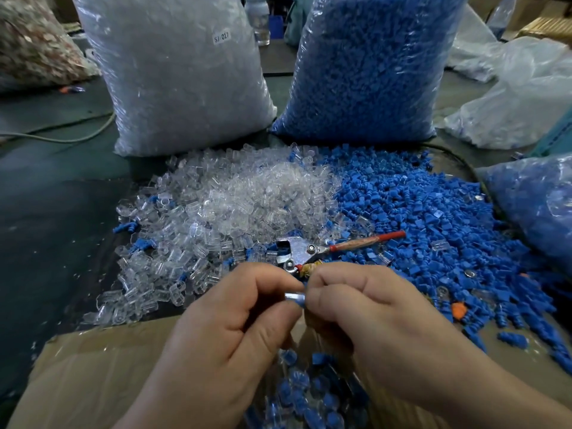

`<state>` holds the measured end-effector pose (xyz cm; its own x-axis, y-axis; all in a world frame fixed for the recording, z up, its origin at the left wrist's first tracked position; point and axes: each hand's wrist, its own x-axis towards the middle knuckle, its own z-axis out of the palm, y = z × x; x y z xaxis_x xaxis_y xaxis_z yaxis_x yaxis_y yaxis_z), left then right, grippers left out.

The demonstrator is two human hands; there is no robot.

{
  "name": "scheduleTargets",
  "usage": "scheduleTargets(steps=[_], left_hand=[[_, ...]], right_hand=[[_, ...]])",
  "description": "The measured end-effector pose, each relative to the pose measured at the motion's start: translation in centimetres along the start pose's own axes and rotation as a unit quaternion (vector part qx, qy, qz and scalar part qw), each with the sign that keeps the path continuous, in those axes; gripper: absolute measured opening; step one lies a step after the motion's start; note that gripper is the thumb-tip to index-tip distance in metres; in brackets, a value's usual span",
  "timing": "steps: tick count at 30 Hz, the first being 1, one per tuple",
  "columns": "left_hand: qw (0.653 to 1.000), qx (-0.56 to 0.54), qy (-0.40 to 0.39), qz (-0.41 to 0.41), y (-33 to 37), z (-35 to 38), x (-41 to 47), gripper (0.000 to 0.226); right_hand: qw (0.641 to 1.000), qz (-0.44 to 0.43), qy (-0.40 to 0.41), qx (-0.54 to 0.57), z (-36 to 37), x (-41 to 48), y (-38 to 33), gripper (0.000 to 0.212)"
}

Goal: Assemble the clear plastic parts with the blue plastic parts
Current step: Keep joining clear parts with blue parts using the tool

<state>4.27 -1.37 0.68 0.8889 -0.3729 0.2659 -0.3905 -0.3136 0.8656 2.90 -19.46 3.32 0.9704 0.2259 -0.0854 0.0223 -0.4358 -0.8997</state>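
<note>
Left hand [235, 308]: thumb and forefinger pinch clear part [292, 295]
Right hand [368, 305]: pinches blue part [300, 302], meeting clear part
Beneath grip: cardboard box [93, 363]
Just beyond grip: pliers [298, 250]

Single view, head-worn, wide-angle. Faces forward and steeply down onto the tabletop [55, 218]. Sits very near the left hand [223, 323] and right hand [371, 323], low in centre. Reaches back to the clear-parts bag [179, 72] and blue-parts bag [365, 66], standing behind.
</note>
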Motion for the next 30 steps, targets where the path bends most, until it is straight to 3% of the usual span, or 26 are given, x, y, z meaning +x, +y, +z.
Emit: scheduleTargets(steps=[2,4,6,9,17,22,30], left_hand=[[0.999,0.044,-0.002,0.021,0.3,0.0,-0.1,0.019],[0.998,0.054,0.025,-0.001,0.3,-0.2,-0.1,0.020],[0.995,0.078,0.044,-0.036,0.0,-0.6,0.0,0.022],[0.988,0.145,0.003,-0.058,-0.8,-0.9,0.0,0.006],[0.971,0.215,-0.089,-0.054,-1.2,-0.9,0.4,0.014],[0.969,0.208,-0.131,-0.030,-1.2,-1.1,0.2,0.033],[0.965,0.215,-0.152,-0.019,-1.3,-1.2,0.1,0.027]], right_hand=[[0.998,0.045,-0.024,0.038,-0.3,-0.1,-0.4,0.026],[0.996,0.020,-0.015,-0.081,-0.8,-0.1,-0.2,0.032],[0.968,-0.011,-0.017,-0.252,-1.7,-0.3,0.0,0.036],[0.930,0.022,-0.086,-0.356,-3.3,-0.8,0.0,0.028],[0.897,0.061,-0.180,-0.399,-3.8,-0.9,0.2,0.015],[0.898,0.045,-0.198,-0.391,-3.4,-1.2,0.6,0.019],[0.897,-0.040,-0.168,-0.407,-1.3,-1.2,0.3,0.021]])
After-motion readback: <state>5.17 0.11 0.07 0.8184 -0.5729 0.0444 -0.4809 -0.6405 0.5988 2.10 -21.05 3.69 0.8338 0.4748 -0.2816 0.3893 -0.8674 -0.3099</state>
